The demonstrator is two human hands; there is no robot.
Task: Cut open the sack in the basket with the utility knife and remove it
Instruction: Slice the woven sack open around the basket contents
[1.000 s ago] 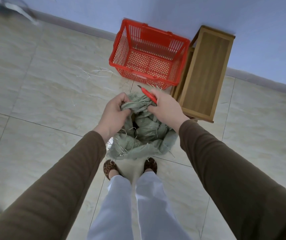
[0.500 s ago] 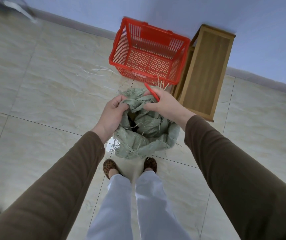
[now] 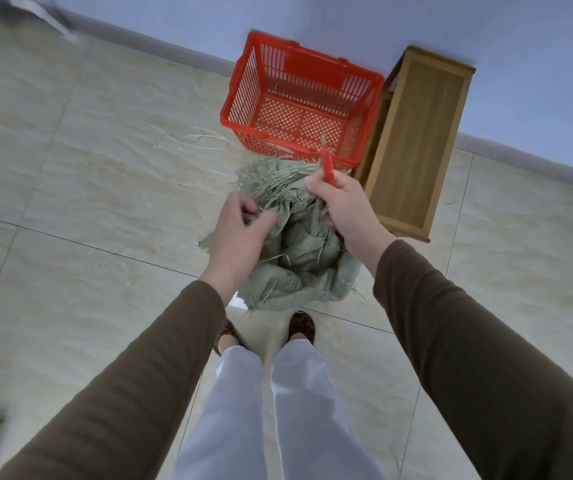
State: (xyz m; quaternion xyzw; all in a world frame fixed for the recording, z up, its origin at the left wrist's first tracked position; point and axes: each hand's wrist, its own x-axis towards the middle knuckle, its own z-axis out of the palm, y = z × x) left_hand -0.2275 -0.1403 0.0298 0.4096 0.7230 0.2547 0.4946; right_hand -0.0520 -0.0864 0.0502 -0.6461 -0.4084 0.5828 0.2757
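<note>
Since a second ago your hands lifted and spread the green woven sack (image 3: 295, 251), frayed edge now fanned toward the red basket (image 3: 298, 109), which sits empty: removal looks done. Left hand (image 3: 240, 233) pinches the sack's near edge. Right hand (image 3: 343, 209) grips sack and utility knife (image 3: 327, 165) together, knife's long axis pointing up at the basket. Sack hangs just short of the basket, above your feet.
</note>
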